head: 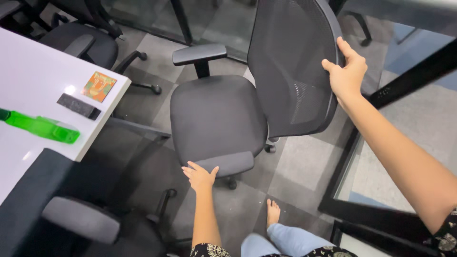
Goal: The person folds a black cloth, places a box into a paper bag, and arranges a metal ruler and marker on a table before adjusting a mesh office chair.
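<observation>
Hands [199, 176] on chair [219, 119] edges

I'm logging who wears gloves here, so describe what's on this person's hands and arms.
No gloves: the left hand and right hand are bare, with no rings, watch or bracelet visible. Both forearms are uncovered. Short dark sleeves with a pale floral print show near the bottom edge.

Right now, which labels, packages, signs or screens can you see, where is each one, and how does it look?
Square printed card: flat on the white table near its corner; orange with green picture.
Green bottle: lying on the table's near edge; no label visible.
No signs or screens.
</observation>
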